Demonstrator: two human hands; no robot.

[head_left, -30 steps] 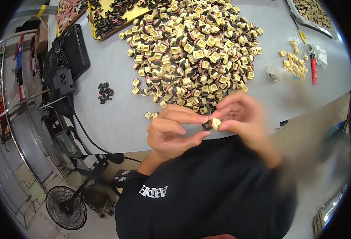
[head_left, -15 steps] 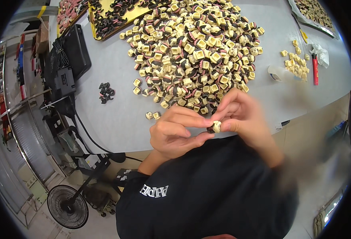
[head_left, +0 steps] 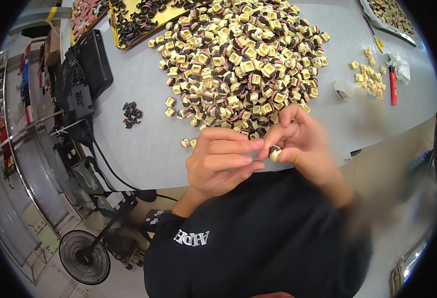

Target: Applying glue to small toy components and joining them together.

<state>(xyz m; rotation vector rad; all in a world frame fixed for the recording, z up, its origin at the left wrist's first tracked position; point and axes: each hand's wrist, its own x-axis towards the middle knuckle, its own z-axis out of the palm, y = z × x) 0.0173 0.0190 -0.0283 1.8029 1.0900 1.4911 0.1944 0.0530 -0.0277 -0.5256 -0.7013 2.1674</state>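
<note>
Between the thumb and index finger of my right hand (head_left: 303,141) is a small cream-and-black moulded piece (head_left: 274,153), rounded like a tiny figurine head. My left hand (head_left: 223,161) is right beside it, fingers stretched out and thumb apart, its fingertips close to or touching my right index finger. No piece shows in the left hand. Just beyond both hands spreads a large heap of similar pieces (head_left: 238,69), cream and black with pink edges, many showing a square hollow. A couple of loose pieces (head_left: 185,143) lie left of my left hand.
Small black parts (head_left: 132,115) lie on the grey table (head_left: 149,159) at left, near a black device (head_left: 94,64) with cables. Yellow-lined trays (head_left: 164,22) stand behind. At right are cream parts (head_left: 370,82), a red tool (head_left: 393,87), crumpled white paper (head_left: 402,69) and a small cup (head_left: 344,89).
The piece has turned in my fingers, showing more of its rounded black side. My left fingers have come off it, and it now sits in my right hand's grip.
</note>
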